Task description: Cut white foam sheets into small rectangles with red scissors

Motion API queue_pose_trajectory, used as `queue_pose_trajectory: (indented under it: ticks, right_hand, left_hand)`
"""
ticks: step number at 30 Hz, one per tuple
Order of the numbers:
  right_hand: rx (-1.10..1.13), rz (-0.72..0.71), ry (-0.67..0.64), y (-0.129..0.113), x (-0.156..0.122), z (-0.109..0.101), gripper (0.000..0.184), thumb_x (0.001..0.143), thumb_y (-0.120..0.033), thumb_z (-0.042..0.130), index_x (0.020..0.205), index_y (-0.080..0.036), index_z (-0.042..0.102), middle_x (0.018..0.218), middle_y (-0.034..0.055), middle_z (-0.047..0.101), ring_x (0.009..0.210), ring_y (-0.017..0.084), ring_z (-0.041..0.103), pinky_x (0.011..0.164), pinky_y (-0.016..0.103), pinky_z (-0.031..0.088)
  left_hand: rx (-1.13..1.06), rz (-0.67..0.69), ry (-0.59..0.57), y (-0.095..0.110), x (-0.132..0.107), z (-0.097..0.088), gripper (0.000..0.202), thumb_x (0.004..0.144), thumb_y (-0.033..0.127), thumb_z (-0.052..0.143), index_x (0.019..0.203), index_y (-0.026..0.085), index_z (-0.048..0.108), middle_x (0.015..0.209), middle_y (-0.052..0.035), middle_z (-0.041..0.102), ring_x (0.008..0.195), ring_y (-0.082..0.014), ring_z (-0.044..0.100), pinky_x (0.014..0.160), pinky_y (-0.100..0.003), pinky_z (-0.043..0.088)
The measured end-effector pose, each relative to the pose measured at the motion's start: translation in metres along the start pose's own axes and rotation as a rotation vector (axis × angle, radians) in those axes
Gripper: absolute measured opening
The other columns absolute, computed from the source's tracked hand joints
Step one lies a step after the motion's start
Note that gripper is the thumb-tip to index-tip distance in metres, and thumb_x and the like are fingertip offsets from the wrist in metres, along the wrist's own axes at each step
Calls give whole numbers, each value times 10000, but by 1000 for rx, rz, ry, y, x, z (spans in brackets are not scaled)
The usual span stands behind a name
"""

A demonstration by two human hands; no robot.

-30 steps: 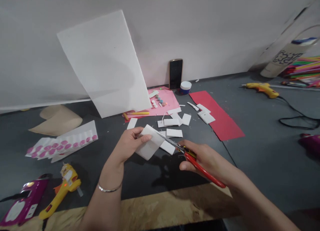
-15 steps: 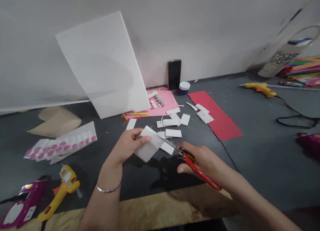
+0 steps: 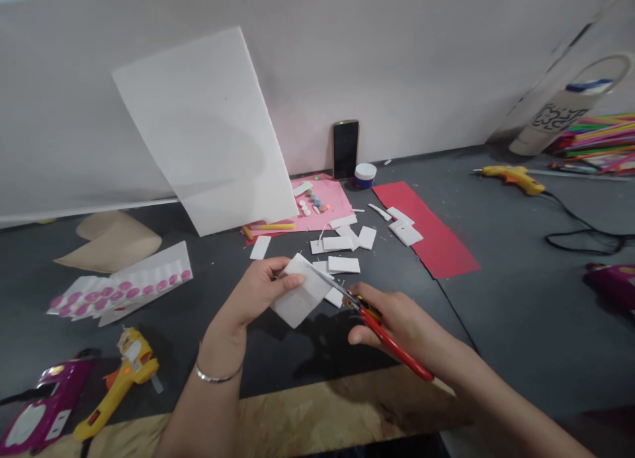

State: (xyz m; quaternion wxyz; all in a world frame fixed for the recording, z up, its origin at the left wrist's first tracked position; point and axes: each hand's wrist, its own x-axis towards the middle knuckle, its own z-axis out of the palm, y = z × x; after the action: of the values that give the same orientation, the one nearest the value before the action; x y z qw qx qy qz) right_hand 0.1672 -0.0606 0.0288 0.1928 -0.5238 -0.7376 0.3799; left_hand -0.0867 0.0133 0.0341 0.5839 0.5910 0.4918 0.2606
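Foam piece: a white foam piece held in the air above the counter, near the front of the work area, one corner pointing up toward the wall.

Left hand: the left hand grips the foam piece from its left edge, wrist bent and forearm rising from the bottom of the frame, a silver bangle at the wrist.

Left fingers: the left fingers lie pressed together across the foam, the thumb on top near its edge.

Right hand: the right hand comes in from the lower right, forearm low and angled across the counter, holding red-handled scissors.

Right fingers: the right fingers curl closed around the handles, the thumb tucked beneath them.

Scissors: the metal blades reach up and left, their tip at the foam's upper right edge.

Offcuts: white foam offcuts lie scattered just beyond the hands, some on a red sheet.

Nearby: a pink sheet carries small colored bits; a phone and a jar stand behind it.

Beyond: a large foam sheet leans on the wall; yellow glue guns lie left and right, a pink-dotted strip at left.
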Motion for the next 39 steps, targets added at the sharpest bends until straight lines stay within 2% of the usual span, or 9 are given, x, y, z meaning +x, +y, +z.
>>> queue_pose_trajectory:
  ticks: [3,8,15,21,23,26,30,34,39]
  right_hand:
    - [-3,-6,6,-4,1,1,598,794,-795,483,947,-222,555,583,-60,443,526,121,362,499,232,343]
    - [9,-13,24,-3,1,5,643,790,-842,399,855,-218,544,555,-75,356,510,106,286,477,219,299]
    - [-41,-41,38,-1,5,0,659,755,-853,441,925,-232,584,530,-69,410,473,113,320,467,227,318]
    - [14,-5,69,2,10,2,666,740,-863,448,851,-222,592,532,-61,411,485,113,326,478,236,318]
    - [72,10,110,9,12,5,608,758,-811,515,886,-222,595,553,-58,447,493,112,367,497,235,344]
    - [231,-6,197,21,15,8,479,852,-671,540,1063,-241,547,692,-30,563,567,131,497,565,248,420]
    - [495,-122,283,24,20,10,442,866,-533,617,1165,-273,421,974,36,614,829,180,615,739,308,498]
    - [717,-150,367,7,29,13,478,812,-419,724,1136,-293,396,1057,44,590,992,199,605,824,340,513]
    - [776,-160,468,-7,37,13,397,822,-346,703,1113,-282,441,936,3,563,854,166,587,774,324,513]
  left_hand:
    - [23,7,-26,2,1,3,391,708,495,754,866,141,706,714,-15,656,598,-128,555,538,-215,401]
    - [-11,-11,-32,2,0,4,393,709,503,752,853,144,683,696,-8,637,579,-116,532,521,-205,380]
    - [29,3,-57,4,0,8,379,710,487,758,854,140,709,738,-31,668,610,-129,558,549,-223,408]
    - [-23,-27,-78,0,2,11,350,703,457,775,834,139,715,679,-13,661,560,-117,553,510,-211,381]
    - [-108,-32,-37,-1,3,12,365,684,450,792,856,138,715,698,-18,678,573,-126,576,522,-215,411]
    - [-363,28,144,0,7,17,390,651,416,822,913,153,703,815,-37,726,664,-148,635,618,-239,494]
    - [-628,64,330,2,13,33,444,623,387,837,978,182,666,914,-49,746,787,-193,683,728,-284,538]
    - [-679,77,329,3,13,58,394,675,381,803,986,198,645,915,-31,741,807,-192,683,747,-297,533]
    - [-658,170,329,4,6,77,287,699,360,791,895,194,662,922,-15,718,789,-151,641,739,-259,499]
